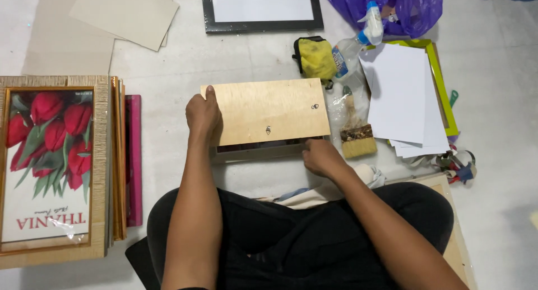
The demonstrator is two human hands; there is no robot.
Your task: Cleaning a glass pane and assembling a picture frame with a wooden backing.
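Head view, person seated on the floor [493,99]. The plywood backing board [269,110] lies tilted on a grey picture frame [252,153], whose near edge shows below the board. The left hand [203,115] grips the board's left edge, thumb on top; the right hand [320,157] is curled at the board's lower right corner, touching the frame edge, and whether it pinches anything cannot be told. Right of the board: a paintbrush [356,137], a spray bottle [356,42], a yellow cloth [317,59] and a stack of white sheets [401,93]. Left of the board: a stack of frames topped by a red tulip print [49,161]. Beyond the board: a black frame [262,9]
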